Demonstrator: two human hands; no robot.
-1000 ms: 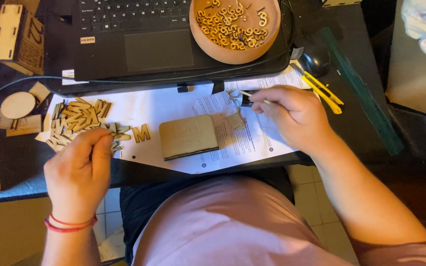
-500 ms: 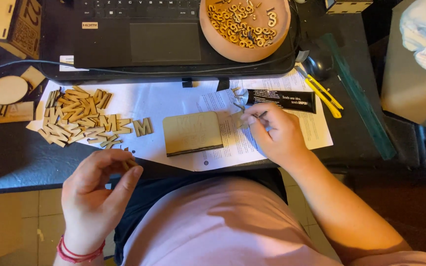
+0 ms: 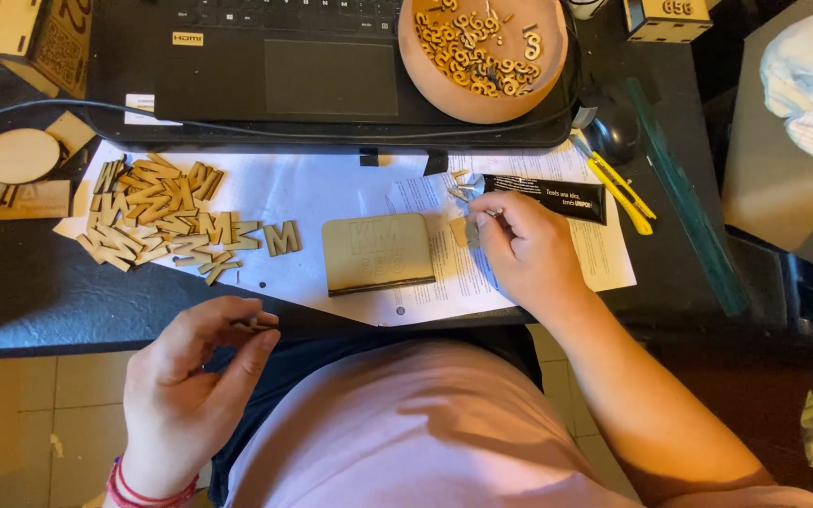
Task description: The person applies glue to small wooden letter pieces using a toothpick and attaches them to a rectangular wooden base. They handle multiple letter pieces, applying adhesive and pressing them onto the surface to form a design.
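Left hand [image 3: 195,376]: I am seeing it hovering near me, below the desk edge, fingers pinching a small thin piece I cannot identify.
Right hand [image 3: 524,254]: it is resting on the white printed paper sheet [image 3: 331,198], fingers closing on a slim stick, tip beside the black glue tube [image 3: 546,198].
Flat tan wooden plaque [image 3: 376,252]: it is lying on the paper, just left of that hand.
Pile of tan wooden letters [image 3: 167,221]: it is sitting further left.
Round bowl of small wooden pieces [image 3: 482,56]: it is standing far, on the black laptop [image 3: 284,75].
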